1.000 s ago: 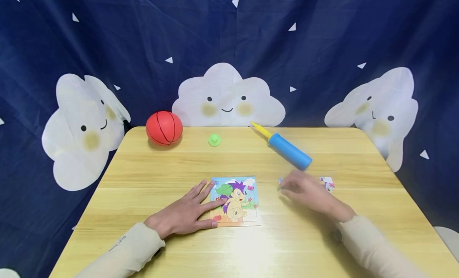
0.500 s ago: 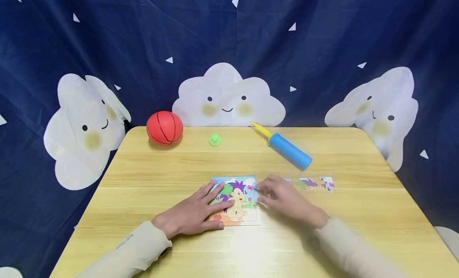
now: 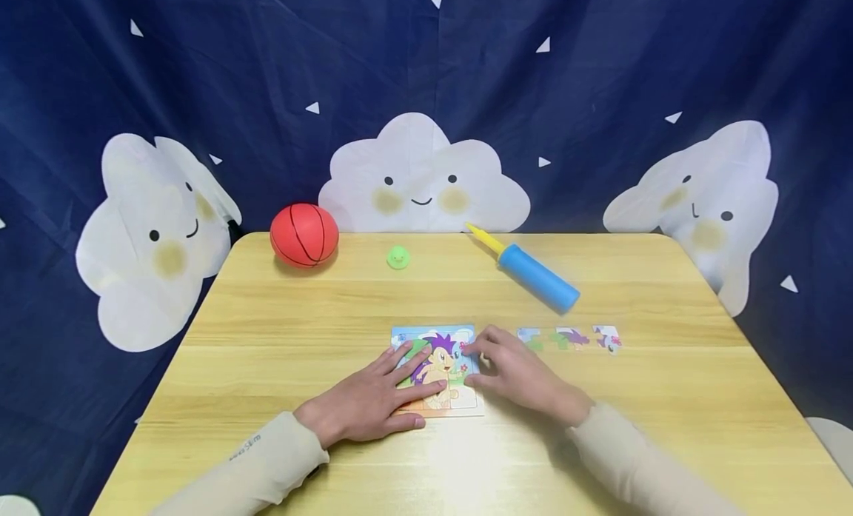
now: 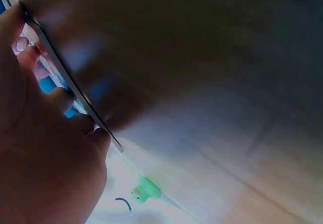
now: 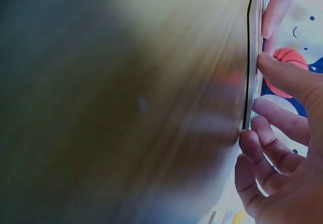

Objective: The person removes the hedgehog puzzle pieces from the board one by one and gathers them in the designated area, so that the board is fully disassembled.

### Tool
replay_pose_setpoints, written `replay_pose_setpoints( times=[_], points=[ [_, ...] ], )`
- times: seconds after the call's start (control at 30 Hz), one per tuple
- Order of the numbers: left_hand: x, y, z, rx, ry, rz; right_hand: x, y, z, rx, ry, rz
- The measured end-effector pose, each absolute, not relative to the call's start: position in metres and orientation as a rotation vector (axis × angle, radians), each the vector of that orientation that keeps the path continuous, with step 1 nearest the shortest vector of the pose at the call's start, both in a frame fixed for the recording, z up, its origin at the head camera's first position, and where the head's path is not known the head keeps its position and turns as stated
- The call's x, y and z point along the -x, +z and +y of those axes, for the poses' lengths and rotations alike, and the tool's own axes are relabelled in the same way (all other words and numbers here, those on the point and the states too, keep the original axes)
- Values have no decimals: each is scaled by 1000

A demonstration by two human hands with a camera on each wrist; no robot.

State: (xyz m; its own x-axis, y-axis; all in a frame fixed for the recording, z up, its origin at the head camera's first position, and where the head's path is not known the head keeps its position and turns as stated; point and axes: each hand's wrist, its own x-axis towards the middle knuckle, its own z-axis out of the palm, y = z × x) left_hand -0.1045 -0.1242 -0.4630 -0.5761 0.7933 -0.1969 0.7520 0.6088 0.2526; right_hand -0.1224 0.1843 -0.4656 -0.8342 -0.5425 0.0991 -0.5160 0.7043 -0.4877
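Observation:
A flat square jigsaw puzzle (image 3: 436, 409) with a purple-haired hedgehog picture lies at the front middle of the table. My left hand (image 3: 369, 401) rests across its left side, fingers spread and straight. From the right, my right hand (image 3: 523, 368) reaches onto its right edge, thumb and forefinger pinching a puzzle piece (image 3: 464, 369) mostly hidden by the fingers. In the right wrist view, thumb (image 5: 282, 72) and forefinger (image 5: 282, 118) come down on the puzzle's face, the other fingers curled beside its edge. Loose puzzle pieces lie to the right: blue-green (image 3: 529, 338), purple-green (image 3: 571, 338) and butterfly-patterned (image 3: 608, 340).
Along the back of the wooden table (image 3: 300, 309) sit a red ball (image 3: 304, 235), a small green rubber duck (image 3: 398, 258) and a blue hand pump (image 3: 538, 277) with a yellow nozzle. A dark blue cloth (image 3: 266, 49) with white clouds hangs behind.
My right hand has moved left from the loose pieces to the puzzle's right edge, uncovering the pieces there. My left hand has slid slightly right over the puzzle.

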Motion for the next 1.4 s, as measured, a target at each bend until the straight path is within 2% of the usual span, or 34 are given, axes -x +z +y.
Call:
replay_pose_setpoints(
  times=[0.5, 0.8, 1.4],
  points=[
    [105, -462, -123, -1281, 259, 2552, 128, -465, 181, 752, -888, 2755],
    [105, -463, -124, -1269, 262, 2548, 127, -468, 180, 824, -1036, 2671],
    [105, -461, -123, -1261, 259, 2548, 126, -468, 179, 970, -977, 2699]
  ],
)
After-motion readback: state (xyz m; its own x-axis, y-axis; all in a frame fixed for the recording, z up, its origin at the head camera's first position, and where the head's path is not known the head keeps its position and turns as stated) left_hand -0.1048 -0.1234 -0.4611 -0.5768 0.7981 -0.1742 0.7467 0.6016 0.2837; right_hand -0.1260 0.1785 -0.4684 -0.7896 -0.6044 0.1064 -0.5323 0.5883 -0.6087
